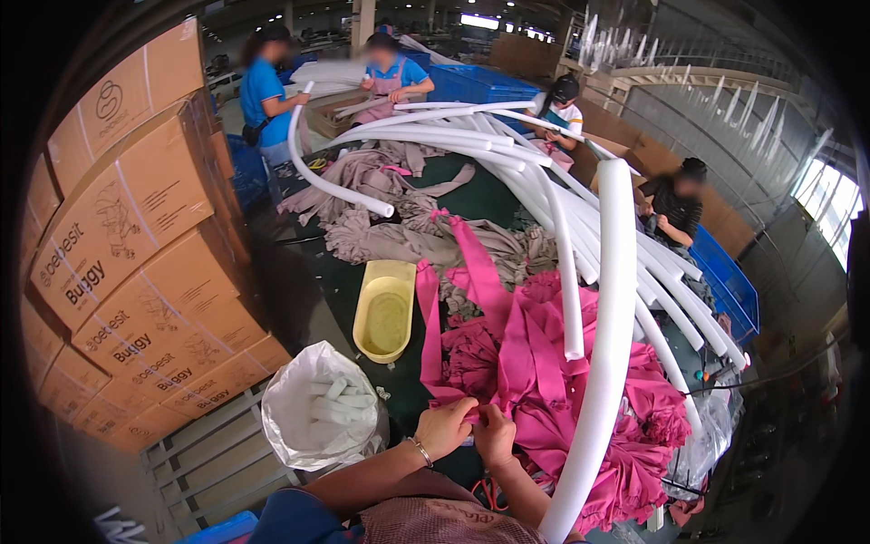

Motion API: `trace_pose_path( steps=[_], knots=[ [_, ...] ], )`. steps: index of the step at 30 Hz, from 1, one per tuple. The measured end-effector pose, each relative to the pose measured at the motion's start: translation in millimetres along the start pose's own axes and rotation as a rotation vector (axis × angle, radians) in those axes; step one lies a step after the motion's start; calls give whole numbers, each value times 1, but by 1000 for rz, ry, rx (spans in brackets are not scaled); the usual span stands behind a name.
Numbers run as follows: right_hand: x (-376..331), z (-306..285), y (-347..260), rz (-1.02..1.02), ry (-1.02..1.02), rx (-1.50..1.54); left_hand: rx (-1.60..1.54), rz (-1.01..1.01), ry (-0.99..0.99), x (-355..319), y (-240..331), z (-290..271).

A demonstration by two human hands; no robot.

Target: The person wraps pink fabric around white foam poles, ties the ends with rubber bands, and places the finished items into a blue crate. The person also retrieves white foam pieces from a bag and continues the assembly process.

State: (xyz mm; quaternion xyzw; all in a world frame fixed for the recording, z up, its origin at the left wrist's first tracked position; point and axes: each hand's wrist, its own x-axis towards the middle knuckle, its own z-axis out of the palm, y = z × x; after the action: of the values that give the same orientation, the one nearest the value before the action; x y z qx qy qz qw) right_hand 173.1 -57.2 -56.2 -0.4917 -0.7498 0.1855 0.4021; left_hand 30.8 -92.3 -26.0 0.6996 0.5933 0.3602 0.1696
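Observation:
At the near edge of the table my left hand [444, 429], with a bracelet at the wrist, and my right hand [495, 436] are side by side. Both are closed, fingers pinching the edge of a pink fabric strip [433, 326]. The strip runs up and away from my hands beside a large heap of pink fabric [530, 349]. A long white foam tube [609, 317] leans up past my right forearm, its lower end near my body. Red-handled scissors [488, 492] lie partly hidden below my right hand.
A yellow tub [361, 313] sits left of the pink heap, above a white bag [288, 390] of short foam pieces. Many foam tubes [553, 190] and grey-brown fabric [390, 231] cover the table. Cardboard boxes [136, 263] are stacked at left. Several people [269, 100] work around the table.

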Motion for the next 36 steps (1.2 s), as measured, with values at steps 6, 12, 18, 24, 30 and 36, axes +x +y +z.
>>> trace_pose_path(
  steps=[6, 12, 18, 24, 30, 36],
  knots=[
    [-4, 38, 43, 267, -68, 419, -59, 113, -191, 6, 4, -5],
    [2, 25, 10, 217, -46, 277, 22, -37, 42, -5, -16, 6],
    [10, 4, -26, -44, -82, 41, 85, -104, 64, 4, -29, 5],
    [3, 5, -17, -134, -184, -28, 171, -256, 1, 14, -33, 17],
    [7, 10, -10, -154, -137, 73, 119, -291, -11, 22, -56, 37],
    [7, 8, 1, 116, -5, -9, -57, -160, 81, 15, -36, 34]
  ],
)
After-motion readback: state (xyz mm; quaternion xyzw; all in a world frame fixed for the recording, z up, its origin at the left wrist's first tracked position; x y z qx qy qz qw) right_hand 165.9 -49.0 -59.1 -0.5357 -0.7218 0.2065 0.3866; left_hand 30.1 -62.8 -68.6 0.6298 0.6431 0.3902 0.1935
